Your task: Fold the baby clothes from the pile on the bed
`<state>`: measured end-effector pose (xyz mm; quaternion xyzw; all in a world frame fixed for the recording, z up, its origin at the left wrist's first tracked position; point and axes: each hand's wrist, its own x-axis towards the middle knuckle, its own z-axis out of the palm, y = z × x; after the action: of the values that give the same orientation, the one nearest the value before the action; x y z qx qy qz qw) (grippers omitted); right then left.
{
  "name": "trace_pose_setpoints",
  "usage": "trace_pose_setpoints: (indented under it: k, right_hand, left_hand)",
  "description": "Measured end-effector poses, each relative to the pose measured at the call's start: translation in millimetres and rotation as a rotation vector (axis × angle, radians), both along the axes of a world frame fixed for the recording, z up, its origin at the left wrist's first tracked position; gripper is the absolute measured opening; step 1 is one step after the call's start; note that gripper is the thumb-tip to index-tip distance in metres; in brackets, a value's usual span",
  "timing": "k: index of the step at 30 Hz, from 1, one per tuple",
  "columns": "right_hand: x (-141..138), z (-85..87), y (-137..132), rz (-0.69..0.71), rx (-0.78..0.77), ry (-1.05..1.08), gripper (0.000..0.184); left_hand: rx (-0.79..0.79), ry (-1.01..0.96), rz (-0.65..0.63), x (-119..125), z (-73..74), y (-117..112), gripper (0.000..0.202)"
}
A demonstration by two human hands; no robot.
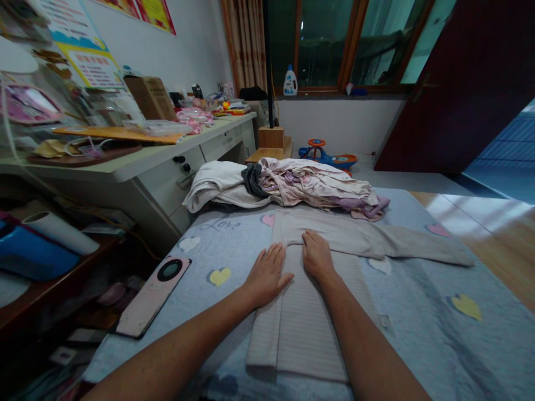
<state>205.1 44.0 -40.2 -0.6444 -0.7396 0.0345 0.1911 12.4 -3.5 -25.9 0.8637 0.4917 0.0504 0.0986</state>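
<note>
A light grey ribbed long-sleeved top (309, 323) lies spread on the bed, its left side folded inward. One sleeve (422, 245) stretches out to the right across the sheet. My left hand (270, 275) rests flat on the left folded edge, fingers extended and thumb apart. Just to its right, my right hand (316, 255) has its fingers curled down onto the fabric near the top of the garment, pinching it. The fingertips of that hand are partly hidden.
A pile of crumpled clothes (309, 181) lies along the bed's far edge. A pink phone (152, 298) is on the bed at left, beside a cluttered desk (137, 167). On the floor beyond stands a blue and orange ride-on toy (330, 157). The bed sheet (418, 328) has heart prints.
</note>
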Motion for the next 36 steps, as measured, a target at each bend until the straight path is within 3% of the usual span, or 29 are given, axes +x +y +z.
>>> trace_pose_setpoints:
  k: [5, 13, 23, 31, 36]
  right_hand:
    - [2, -2.4, 0, 0.017, 0.007, -0.002, 0.044]
    - [1, 1.5, 0, 0.015, 0.002, -0.023, 0.044]
    - [1, -1.2, 2, 0.023, 0.016, -0.016, 0.043]
    - [0, 1.0, 2, 0.019, 0.021, -0.034, 0.04]
    - [0, 1.7, 1, 0.023, 0.029, -0.031, 0.039]
  left_hand:
    - [0.005, -0.065, -0.049, -8, -1.2, -16, 0.066]
    - [-0.105, -0.125, -0.182, -43, 17.1, -49, 0.059]
    - [-0.156, -0.001, -0.206, -41, 20.5, -79, 0.073]
    - [-0.13, -0.038, -0.267, -46, 19.8, -87, 0.082]
    - [-0.068, -0.046, -0.269, -42, 22.0, -75, 0.082]
